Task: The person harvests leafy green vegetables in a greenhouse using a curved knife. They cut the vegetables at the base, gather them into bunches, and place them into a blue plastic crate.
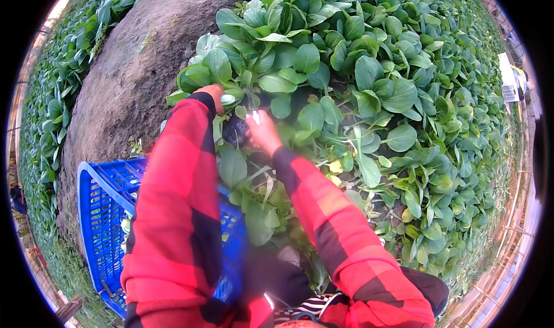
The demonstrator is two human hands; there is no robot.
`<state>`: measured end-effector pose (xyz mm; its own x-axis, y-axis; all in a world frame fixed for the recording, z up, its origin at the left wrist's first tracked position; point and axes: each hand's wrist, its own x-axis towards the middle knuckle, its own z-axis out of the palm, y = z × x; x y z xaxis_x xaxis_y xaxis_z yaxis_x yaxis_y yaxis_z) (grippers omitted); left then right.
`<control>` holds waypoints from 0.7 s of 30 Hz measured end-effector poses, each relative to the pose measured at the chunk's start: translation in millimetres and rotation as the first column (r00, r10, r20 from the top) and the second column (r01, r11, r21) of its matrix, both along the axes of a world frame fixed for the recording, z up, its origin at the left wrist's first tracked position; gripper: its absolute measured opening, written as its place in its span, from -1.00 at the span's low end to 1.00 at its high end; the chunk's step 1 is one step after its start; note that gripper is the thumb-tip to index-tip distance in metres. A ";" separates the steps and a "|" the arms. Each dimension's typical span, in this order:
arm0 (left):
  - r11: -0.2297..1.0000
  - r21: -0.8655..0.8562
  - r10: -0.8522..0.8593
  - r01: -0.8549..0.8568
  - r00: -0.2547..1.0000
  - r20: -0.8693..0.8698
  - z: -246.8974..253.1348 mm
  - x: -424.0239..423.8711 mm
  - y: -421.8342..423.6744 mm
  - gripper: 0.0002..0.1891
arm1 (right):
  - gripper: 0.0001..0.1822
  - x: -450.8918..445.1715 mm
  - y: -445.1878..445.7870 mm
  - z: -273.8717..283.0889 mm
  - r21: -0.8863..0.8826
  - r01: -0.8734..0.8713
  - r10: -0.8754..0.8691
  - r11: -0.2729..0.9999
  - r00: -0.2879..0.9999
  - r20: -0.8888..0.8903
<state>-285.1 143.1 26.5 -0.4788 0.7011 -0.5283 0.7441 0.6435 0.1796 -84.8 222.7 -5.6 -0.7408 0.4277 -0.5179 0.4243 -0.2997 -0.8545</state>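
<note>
My left hand (pixel 213 96) grips a head of leafy green, likely bok choy (pixel 216 70), around its pale stem at the soil's edge. Part of the fingers is hidden by leaves. Just to the right, my right hand (pixel 263 131) is closed around the white handle of a knife (pixel 256 117). Its thin blade points away from me toward the plant bases and is partly lost among leaves. Cut or loose leaves (pixel 233 167) lie on the soil below my hands.
A blue plastic crate (pixel 101 215) stands at my left with pale-stemmed greens inside, partly behind my left arm. A bare soil path (pixel 130 72) runs along the left. Dense green plants (pixel 450 111) fill the right. A person (pixel 519 79) is at the far right edge beside a white box (pixel 508 79).
</note>
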 end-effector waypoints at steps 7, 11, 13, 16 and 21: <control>0.990 0.024 0.136 -0.138 0.989 0.057 9.5 -10.4 -0.1 -0.53 | -0.70 -23.8 -3.7 -11.0 0.091 0.024 -0.027 0.996 0.999 0.034; 0.985 0.039 0.165 -0.170 0.980 0.114 4.6 -17.5 -8.2 -0.54 | -0.70 -28.4 -9.1 -12.8 0.076 -0.006 0.000 0.997 0.997 0.081; 0.982 0.005 0.190 -0.191 0.977 0.093 5.7 -16.9 -6.7 -0.53 | -0.72 -30.1 -12.2 -14.5 -0.037 0.019 -0.016 0.999 0.997 0.073; 0.981 -0.021 0.192 -0.191 0.979 0.073 12.6 -12.9 -2.6 -0.51 | -0.73 -33.1 -9.1 -13.6 -0.166 0.013 -0.003 0.986 0.998 0.063; 0.982 -0.011 0.190 -0.190 0.980 0.063 13.7 -9.8 0.9 -0.52 | -0.75 -45.1 -16.5 -14.8 -0.236 0.086 -0.062 0.968 0.992 0.109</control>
